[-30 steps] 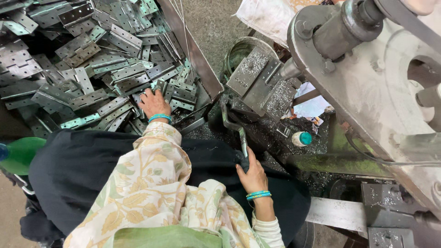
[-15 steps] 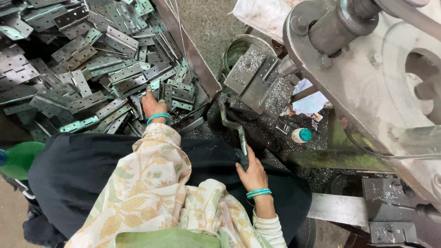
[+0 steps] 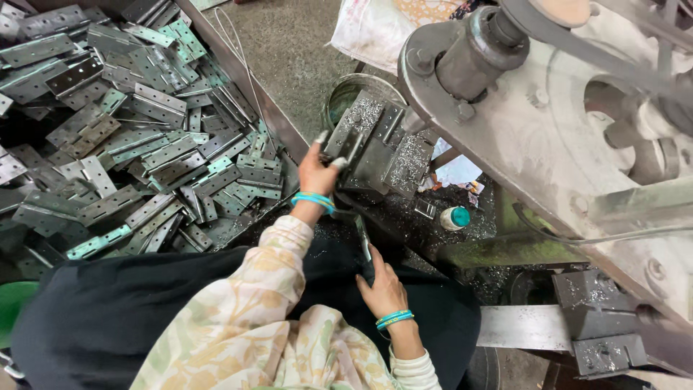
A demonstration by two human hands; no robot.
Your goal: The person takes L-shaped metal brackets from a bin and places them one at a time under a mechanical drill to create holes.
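left hand [image 3: 317, 173] is up at the machine's metal block [image 3: 375, 144], fingers [image 3: 323, 137] clamped on a dark hinge plate [image 3: 345, 144] pressed against the block's face, which is dusted with shavings. right hand [image 3: 382, 289] sits lower, fingers curled together round a thin lever handle [image 3: 363, 242]. big pile of perforated hinge plates [image 3: 130, 130] well off beyond the left fingers, small teal-capped bottle [image 3: 455, 218] just past the right ones
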